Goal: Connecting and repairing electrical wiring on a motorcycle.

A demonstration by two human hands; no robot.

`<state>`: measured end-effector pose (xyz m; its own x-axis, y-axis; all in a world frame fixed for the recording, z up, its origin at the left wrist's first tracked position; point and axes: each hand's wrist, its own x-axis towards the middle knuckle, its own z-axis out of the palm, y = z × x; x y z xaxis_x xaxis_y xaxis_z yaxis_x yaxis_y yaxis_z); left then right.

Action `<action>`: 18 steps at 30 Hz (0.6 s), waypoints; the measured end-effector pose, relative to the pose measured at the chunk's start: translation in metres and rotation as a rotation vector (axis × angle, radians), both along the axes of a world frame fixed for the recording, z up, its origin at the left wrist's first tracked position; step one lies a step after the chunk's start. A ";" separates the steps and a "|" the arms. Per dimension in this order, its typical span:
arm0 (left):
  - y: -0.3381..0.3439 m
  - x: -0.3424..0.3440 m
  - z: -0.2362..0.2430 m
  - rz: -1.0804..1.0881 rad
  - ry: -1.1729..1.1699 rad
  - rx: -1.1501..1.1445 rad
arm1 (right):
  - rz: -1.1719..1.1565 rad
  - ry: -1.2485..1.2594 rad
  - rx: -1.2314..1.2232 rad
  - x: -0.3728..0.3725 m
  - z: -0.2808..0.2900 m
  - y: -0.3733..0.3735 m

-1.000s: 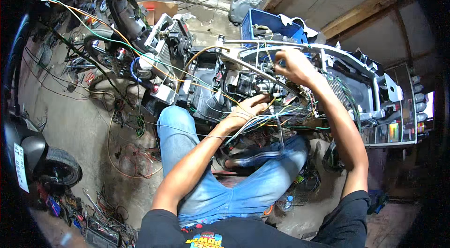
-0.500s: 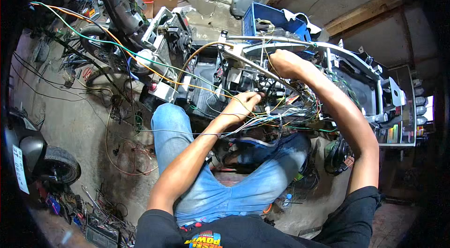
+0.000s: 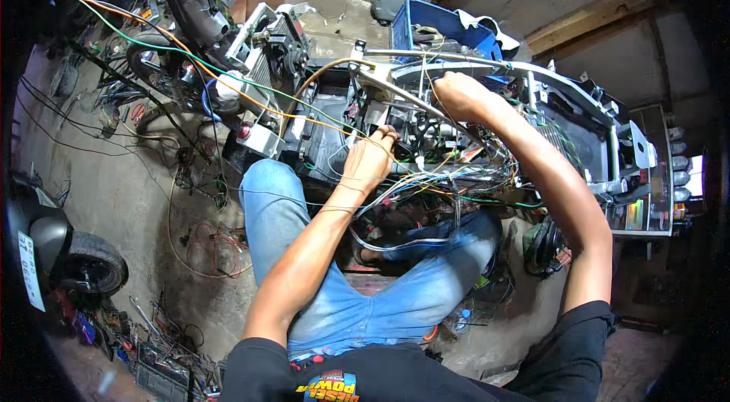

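Observation:
In front of me lies a silver metal vehicle frame with an open bay full of cables and parts. My left hand is over its near left part, fingers bent together at the tips. What they hold, if anything, is hidden. My right hand is closed like a fist beside the far rail and the slanting brace; its fingertips are out of sight. A thin pale wire runs up beside it. A bundle of thin coloured wires spreads along the near side, above my knees, and loops down between them.
A blue crate stands behind the frame. To the left are a finned radiator, long green and orange wires, and a motorcycle wheel. Loose cables lie on the floor. A glass-sided cabinet stands at the right.
My left hand has moved left and farther away, off the middle of the wire bundle. The bundle hangs lower between my knees. My right hand stays by the far rail.

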<state>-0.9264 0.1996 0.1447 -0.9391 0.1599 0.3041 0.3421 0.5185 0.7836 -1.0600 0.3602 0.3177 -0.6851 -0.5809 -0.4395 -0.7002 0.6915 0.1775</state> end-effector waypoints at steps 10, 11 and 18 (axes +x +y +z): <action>0.002 -0.002 -0.006 0.068 0.035 -0.163 | -0.124 -0.207 0.190 -0.010 0.001 0.006; 0.003 -0.001 -0.004 0.107 0.028 -0.140 | -0.120 -0.226 0.184 -0.011 0.001 0.007; -0.003 0.002 0.021 0.286 0.002 -0.203 | 0.060 -0.235 0.158 -0.014 0.001 0.001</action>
